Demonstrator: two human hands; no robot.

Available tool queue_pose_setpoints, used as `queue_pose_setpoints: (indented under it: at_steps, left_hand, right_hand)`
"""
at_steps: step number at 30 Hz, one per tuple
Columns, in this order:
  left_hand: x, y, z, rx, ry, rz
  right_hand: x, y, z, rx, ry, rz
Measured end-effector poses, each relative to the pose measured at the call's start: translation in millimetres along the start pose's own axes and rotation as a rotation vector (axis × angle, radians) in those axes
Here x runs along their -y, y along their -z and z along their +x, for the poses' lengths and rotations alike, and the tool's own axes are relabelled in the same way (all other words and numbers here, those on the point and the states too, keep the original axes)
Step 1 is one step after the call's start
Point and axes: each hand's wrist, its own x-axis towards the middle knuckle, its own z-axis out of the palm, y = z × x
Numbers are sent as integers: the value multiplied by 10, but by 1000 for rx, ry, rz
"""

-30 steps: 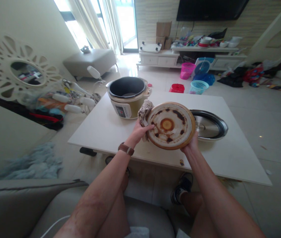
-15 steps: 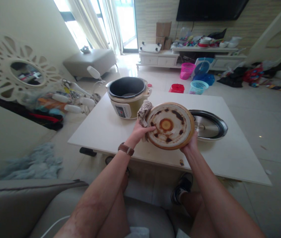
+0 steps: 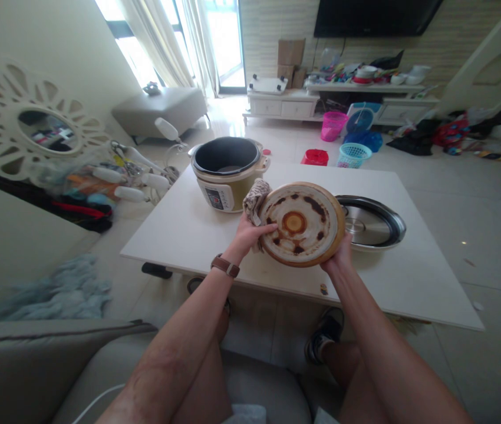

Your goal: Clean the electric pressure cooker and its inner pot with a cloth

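My left hand (image 3: pixel 250 232) grips the left side of a round inner pot (image 3: pixel 293 224), thumb on its underside, with a patterned cloth (image 3: pixel 257 197) bunched between fingers and pot. My right hand (image 3: pixel 339 256) holds the pot's lower right edge; its fingers are mostly hidden behind. The pot's pale base faces me, marked with brown stains and a ring at the centre. Behind it on the left, an electric pressure cooker (image 3: pixel 228 176) stands uncovered, showing a dark interior. To the right, the cooker lid (image 3: pixel 374 222) lies with its metal inside up.
The white table (image 3: pixel 166 235) spans the space before my knees. Near its front edge is a small dark mark or item (image 3: pixel 323 289). Beyond it stand a red bin (image 3: pixel 315 157), a light-blue basket (image 3: pixel 355 155) and a pink basket (image 3: pixel 334 126). A sunburst-framed mirror (image 3: pixel 49 131) is at left.
The pot has shifted very slightly to the left, together with the cloth and both hands. Their hold on it looks the same.
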Motion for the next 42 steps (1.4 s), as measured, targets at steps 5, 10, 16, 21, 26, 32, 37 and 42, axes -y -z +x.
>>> queue_pose_setpoints:
  at_steps: [5,10,16,21,26,32,37,42]
  left_hand:
    - [7,10,6,-3,-1,-4]
    - [15,9,9,-12,2,5]
    - [17,8,6,-12,9,-8]
    - [2,0,6,-12,7,-5]
    - [4,-3,5,-20,15,6]
    - [3,3,8,-22,20,0]
    - [-13,7,12,1,17,-5]
    - [-25,31,8,71,22,-22]
  right_hand:
    - [9,-20,-19,1,6,-11]
    - [-13,9,2,15,11,20]
    - [-10,10,5,18,3,5]
    - [7,-7,-1,-26,5,-33]
    - [6,-6,-4,-13,8,-30]
    - [7,4,5,-14,-6,-16]
    - [-13,30,30,33,8,21]
    - [-16,35,29,25,9,3]
